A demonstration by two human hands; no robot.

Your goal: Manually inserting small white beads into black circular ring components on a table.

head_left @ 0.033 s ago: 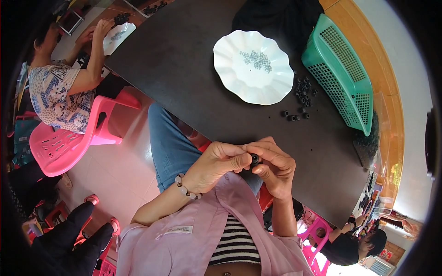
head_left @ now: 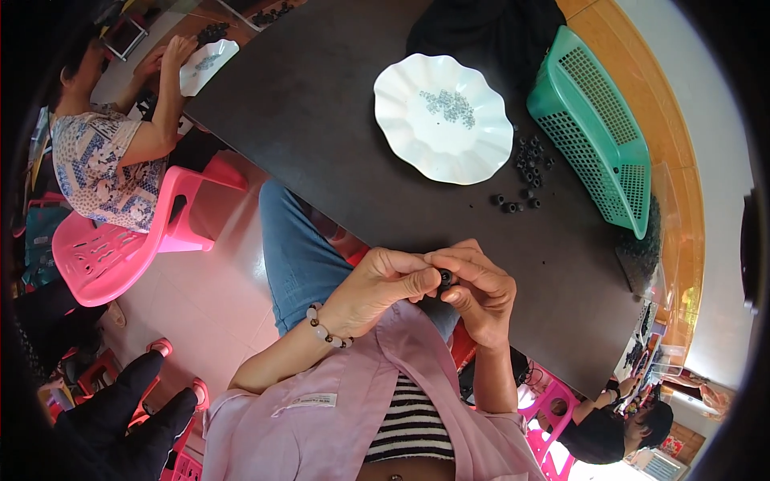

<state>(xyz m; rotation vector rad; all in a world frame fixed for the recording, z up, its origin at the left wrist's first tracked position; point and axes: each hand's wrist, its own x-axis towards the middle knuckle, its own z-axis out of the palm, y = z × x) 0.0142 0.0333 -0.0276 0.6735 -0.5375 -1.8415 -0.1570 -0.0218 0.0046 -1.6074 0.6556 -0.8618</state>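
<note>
A small black ring-shaped part (head_left: 444, 279) is pinched between my two hands, low over the near edge of the dark table. My left hand (head_left: 387, 287), with a beaded bracelet at the wrist, presses thumb and fingers against its left side. From the right, my right hand (head_left: 484, 293) grips the same part with thumb and fingertips. The fingers cover much of it, so its full shape is hidden. Farther off stands a white scalloped plate (head_left: 401, 136) with a patch of tiny clear pieces (head_left: 451, 107) on it. Several loose black parts (head_left: 529, 164) lie right of the plate.
A green perforated basket (head_left: 593, 136) stands at the table's right side. Black cloth (head_left: 489, 32) lies at the back of the table (head_left: 297, 96). A co-worker on a pink chair (head_left: 120, 256) sits at the left beside another white plate (head_left: 210, 66). Another person (head_left: 618, 433) is at lower right.
</note>
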